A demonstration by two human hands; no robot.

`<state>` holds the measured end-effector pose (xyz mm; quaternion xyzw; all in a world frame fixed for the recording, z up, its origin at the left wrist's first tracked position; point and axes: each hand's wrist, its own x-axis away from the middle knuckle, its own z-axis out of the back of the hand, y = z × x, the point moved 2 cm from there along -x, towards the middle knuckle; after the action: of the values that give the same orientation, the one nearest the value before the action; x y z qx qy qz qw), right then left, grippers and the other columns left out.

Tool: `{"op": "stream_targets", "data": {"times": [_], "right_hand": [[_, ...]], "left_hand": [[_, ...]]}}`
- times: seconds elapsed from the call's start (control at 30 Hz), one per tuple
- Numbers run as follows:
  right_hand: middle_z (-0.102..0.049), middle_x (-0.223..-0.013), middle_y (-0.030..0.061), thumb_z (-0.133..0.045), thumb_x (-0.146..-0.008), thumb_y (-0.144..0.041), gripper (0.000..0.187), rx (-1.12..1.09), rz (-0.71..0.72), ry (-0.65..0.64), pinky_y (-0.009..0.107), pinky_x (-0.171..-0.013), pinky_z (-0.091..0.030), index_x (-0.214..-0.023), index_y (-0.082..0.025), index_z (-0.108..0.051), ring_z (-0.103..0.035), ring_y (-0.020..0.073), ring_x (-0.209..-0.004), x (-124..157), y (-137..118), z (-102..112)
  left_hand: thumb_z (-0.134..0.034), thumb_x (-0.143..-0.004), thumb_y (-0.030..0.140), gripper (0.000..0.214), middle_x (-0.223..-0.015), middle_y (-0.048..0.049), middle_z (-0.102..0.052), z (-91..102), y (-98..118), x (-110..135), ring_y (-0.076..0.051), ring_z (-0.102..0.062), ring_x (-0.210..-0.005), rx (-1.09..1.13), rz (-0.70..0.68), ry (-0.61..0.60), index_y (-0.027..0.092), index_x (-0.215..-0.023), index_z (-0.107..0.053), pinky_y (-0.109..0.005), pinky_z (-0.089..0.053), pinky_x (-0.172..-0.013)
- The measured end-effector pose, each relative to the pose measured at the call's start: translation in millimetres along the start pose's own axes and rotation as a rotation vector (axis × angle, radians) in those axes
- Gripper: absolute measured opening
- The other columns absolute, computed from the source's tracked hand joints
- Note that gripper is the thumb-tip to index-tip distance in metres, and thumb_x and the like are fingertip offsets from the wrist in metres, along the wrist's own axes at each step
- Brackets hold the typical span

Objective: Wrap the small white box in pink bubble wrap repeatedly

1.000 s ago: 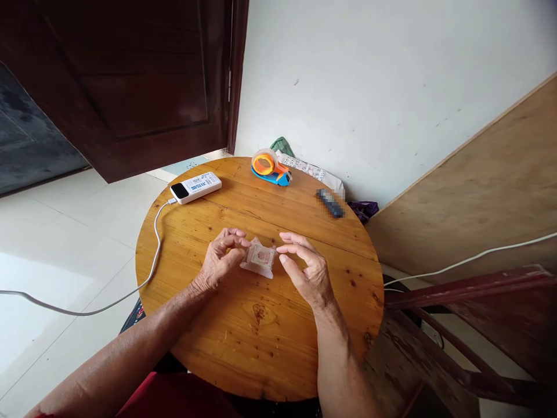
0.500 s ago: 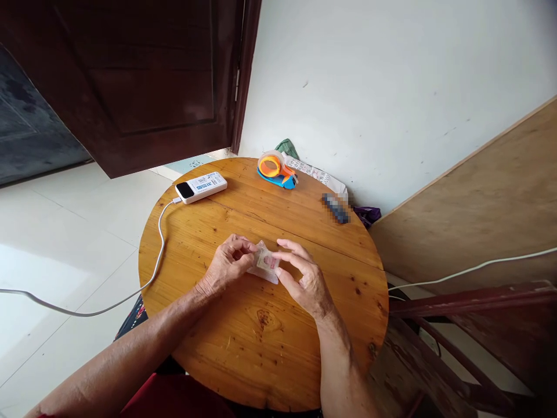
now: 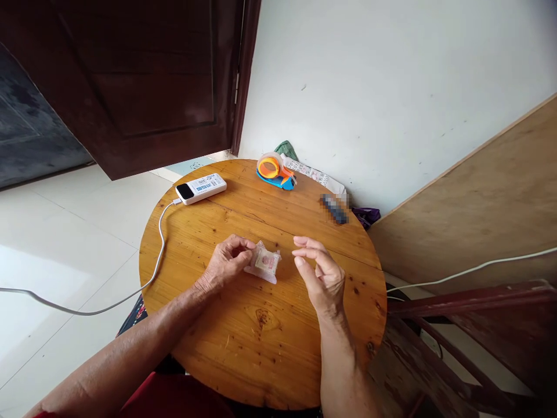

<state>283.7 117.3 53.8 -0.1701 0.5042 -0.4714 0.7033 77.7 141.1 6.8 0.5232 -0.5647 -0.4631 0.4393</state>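
Observation:
A small clear plastic packet with a pale square and red print inside lies on the round wooden table. Its edges are crinkled. My left hand pinches the packet's left edge between thumb and fingers. To the right, my right hand is held apart from the packet, fingers curved and separated from the thumb. Nothing shows between them.
A white power bank with a plugged-in cable sits at the table's far left. An orange and blue tape dispenser stands at the back. Right of it lies a dark, blurred-out object. A wall borders the far side.
My right hand has let go of the packet's right side and moved away to the right. My left hand stays at the left edge.

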Motion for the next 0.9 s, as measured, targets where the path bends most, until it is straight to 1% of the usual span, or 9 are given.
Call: {"op": "stream_targets", "data": {"times": [0.07,0.17,0.23,0.37,0.53,0.67,0.73,0.8,0.9], "right_hand": [[-0.069,-0.115,0.0076,-0.062,-0.086,-0.023,0.007,-0.021,-0.034,-0.061,0.045,-0.101,-0.05,-0.09,-0.024,-0.068,-0.065,0.0246,-0.112,-2.2,7.0,2.8],[-0.068,-0.121,0.0086,-0.064,-0.083,-0.021,0.012,-0.007,-0.046,-0.235,0.044,-0.103,-0.049,-0.093,-0.023,-0.069,-0.064,0.0244,-0.115,-3.8,8.9,0.8],[-0.066,-0.125,0.0094,-0.065,-0.081,-0.021,0.016,0.009,-0.045,-0.304,0.044,-0.104,-0.048,-0.096,-0.023,-0.069,-0.062,0.0247,-0.118,-3.7,6.9,-1.5],[-0.064,-0.13,0.0098,-0.067,-0.08,-0.021,0.02,0.026,-0.041,-0.351,0.045,-0.106,-0.046,-0.1,-0.024,-0.07,-0.06,0.0251,-0.122,-2.4,4.7,-4.7],[-0.064,-0.13,0.0093,-0.066,-0.079,-0.017,0.025,0.03,-0.034,-0.375,0.045,-0.108,-0.045,-0.102,-0.024,-0.069,-0.059,0.0247,-0.124,0.3,7.0,-10.2],[-0.064,-0.13,0.0086,-0.064,-0.079,-0.016,0.023,0.054,-0.034,-0.375,0.044,-0.107,-0.045,-0.1,-0.024,-0.069,-0.059,0.024,-0.123,1.9,7.1,-15.5],[-0.064,-0.13,0.0083,-0.064,-0.079,-0.016,0.021,0.066,-0.031,-0.354,0.043,-0.107,-0.045,-0.098,-0.024,-0.069,-0.059,0.024,-0.123,2.3,6.3,-17.7],[-0.064,-0.129,0.0082,-0.064,-0.081,-0.017,0.018,0.083,-0.023,-0.325,0.043,-0.106,-0.046,-0.096,-0.024,-0.069,-0.059,0.024,-0.122,2.7,5.2,-20.2],[-0.067,-0.123,0.008,-0.061,-0.087,-0.02,0.008,0.124,0.017,-0.255,0.041,-0.101,-0.049,-0.088,-0.024,-0.069,-0.063,0.023,-0.115,3.7,2.9,-24.7]], "left_hand": [[-0.074,-0.064,0.031,0.024,-0.064,0.0023,-0.06,3.1,2.1,-2.5,-0.01,-0.052,-0.057,0.106,0.088,0.086,0.016,-0.081,-0.068,-0.023,-0.042,-0.057],[-0.076,-0.057,0.03,0.026,-0.066,0.0024,-0.061,7.7,6.3,-6.1,-0.009,-0.053,-0.057,0.189,0.139,0.21,0.016,-0.077,-0.069,-0.021,-0.042,-0.055],[-0.077,-0.054,0.03,0.027,-0.072,0.0016,-0.063,8.9,7.8,-7.7,-0.009,-0.056,-0.06,0.228,0.159,0.237,0.016,-0.075,-0.069,-0.02,-0.044,-0.056],[-0.076,-0.053,0.029,0.026,-0.071,0.0018,-0.063,8.9,6.5,-8.8,-0.009,-0.056,-0.06,0.234,0.182,0.236,0.015,-0.074,-0.069,-0.019,-0.043,-0.055],[-0.074,-0.056,0.029,0.024,-0.071,0.0016,-0.064,9.2,1.9,-9.0,-0.008,-0.056,-0.057,0.188,0.174,0.209,0.016,-0.075,-0.069,-0.02,-0.044,-0.055],[-0.07,-0.063,0.028,0.022,-0.064,0.0021,-0.062,6.2,-1.1,-5.4,-0.01,-0.054,-0.054,0.059,0.152,0.11,0.015,-0.081,-0.068,-0.021,-0.044,-0.054],[-0.066,-0.066,0.027,0.023,-0.066,0.0009,-0.063,3.4,-1.6,-2.3,-0.012,-0.057,-0.058,-0.052,0.098,0.037,0.015,-0.085,-0.068,-0.023,-0.046,-0.056],[-0.064,-0.069,0.025,0.023,-0.075,-0.0019,-0.067,0.5,-1.1,0.7,-0.015,-0.062,-0.066,-0.197,0.008,-0.023,0.015,-0.09,-0.068,-0.025,-0.049,-0.062],[-0.062,-0.073,0.024,0.023,-0.087,-0.0051,-0.069,-3.0,-0.6,3.6,-0.018,-0.065,-0.077,-0.384,-0.109,-0.074,0.016,-0.094,-0.068,-0.028,-0.052,-0.069]]}}
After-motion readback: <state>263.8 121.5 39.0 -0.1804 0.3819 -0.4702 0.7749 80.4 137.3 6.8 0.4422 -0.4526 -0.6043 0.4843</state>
